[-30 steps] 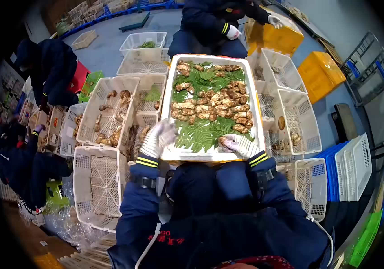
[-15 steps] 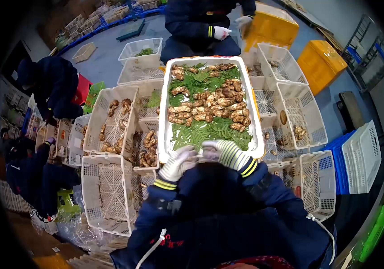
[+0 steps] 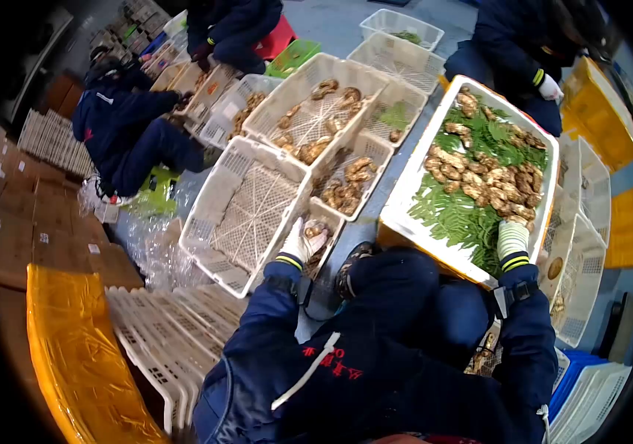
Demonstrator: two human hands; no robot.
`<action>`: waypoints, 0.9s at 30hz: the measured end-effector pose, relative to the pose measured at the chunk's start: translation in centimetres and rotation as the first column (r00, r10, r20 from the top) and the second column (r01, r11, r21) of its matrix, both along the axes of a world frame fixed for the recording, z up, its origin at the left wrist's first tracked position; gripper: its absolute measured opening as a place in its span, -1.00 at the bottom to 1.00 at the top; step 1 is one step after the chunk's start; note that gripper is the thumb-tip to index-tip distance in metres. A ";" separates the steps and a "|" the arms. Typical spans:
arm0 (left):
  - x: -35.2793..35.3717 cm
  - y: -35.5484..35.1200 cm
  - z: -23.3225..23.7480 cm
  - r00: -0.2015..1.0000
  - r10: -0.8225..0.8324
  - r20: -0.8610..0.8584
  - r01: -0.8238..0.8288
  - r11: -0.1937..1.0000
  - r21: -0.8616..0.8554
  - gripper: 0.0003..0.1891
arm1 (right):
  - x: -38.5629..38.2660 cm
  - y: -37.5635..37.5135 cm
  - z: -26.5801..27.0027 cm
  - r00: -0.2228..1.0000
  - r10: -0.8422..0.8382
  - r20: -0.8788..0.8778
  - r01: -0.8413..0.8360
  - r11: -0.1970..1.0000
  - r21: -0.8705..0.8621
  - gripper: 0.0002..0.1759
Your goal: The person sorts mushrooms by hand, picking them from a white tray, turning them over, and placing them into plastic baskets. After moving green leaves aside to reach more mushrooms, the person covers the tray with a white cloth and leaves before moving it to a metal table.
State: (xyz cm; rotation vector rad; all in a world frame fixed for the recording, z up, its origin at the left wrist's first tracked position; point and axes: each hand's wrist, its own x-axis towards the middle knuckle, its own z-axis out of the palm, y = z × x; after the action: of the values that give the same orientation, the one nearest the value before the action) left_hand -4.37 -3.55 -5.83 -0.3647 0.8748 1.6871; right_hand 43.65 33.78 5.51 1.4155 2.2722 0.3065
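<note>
My left hand (image 3: 304, 241), in a white knit glove, reaches into a narrow white basket (image 3: 329, 255) at the left of my legs. Its fingers are closed around a brown-and-white mushroom (image 3: 314, 228). My right hand (image 3: 512, 238), in a striped glove, is over the near right part of a white foam box (image 3: 398, 211). Its fingertips touch the lower end of a pile of mushrooms (image 3: 479, 179), and the fingers themselves are mostly hidden. Green fern leaves (image 3: 453, 214) line the box under the mushrooms.
White plastic baskets, one with scattered mushrooms (image 3: 309, 152) and one large basket (image 3: 253, 211), stand to the left. Another person (image 3: 505, 55) sits across the foam box. Two more people work at the far left. Yellow-wrapped boxes (image 3: 631, 226) and stacked baskets (image 3: 176, 333) flank me.
My view has turned left. My hands, earlier close together at the foam box's near edge, are now apart: the left at the narrow basket with a mushroom, the right at the pile.
</note>
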 end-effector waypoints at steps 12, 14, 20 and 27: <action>-1.1 -2.0 -5.2 0.992 0.117 -0.038 -0.119 0.991 -0.061 -0.78 | 1.1 -2.5 1.0 0.997 0.022 -0.080 -0.021 1.000 0.011 -0.65; -1.1 -1.8 -5.4 0.994 0.106 -0.018 -0.106 0.994 -0.017 -0.77 | 0.7 -3.7 3.6 0.991 -0.001 -0.135 -0.003 1.000 -0.030 -0.56; -0.8 -1.2 -3.9 0.987 0.036 -0.158 -0.029 0.998 0.051 -0.74 | 3.3 -4.2 4.6 0.769 0.114 -0.629 -0.023 0.988 0.151 -0.20; -1.4 2.0 -0.2 0.959 0.280 -0.044 -0.270 0.949 0.162 -0.65 | 1.1 -9.5 5.5 -0.342 -0.627 -0.700 -0.181 0.775 -0.605 -0.31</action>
State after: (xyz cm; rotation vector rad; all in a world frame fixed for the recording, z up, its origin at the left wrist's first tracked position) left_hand -5.78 -1.56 -6.01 -0.3376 0.7605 2.0228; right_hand 44.76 24.30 11.05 2.0031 2.1832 -2.5703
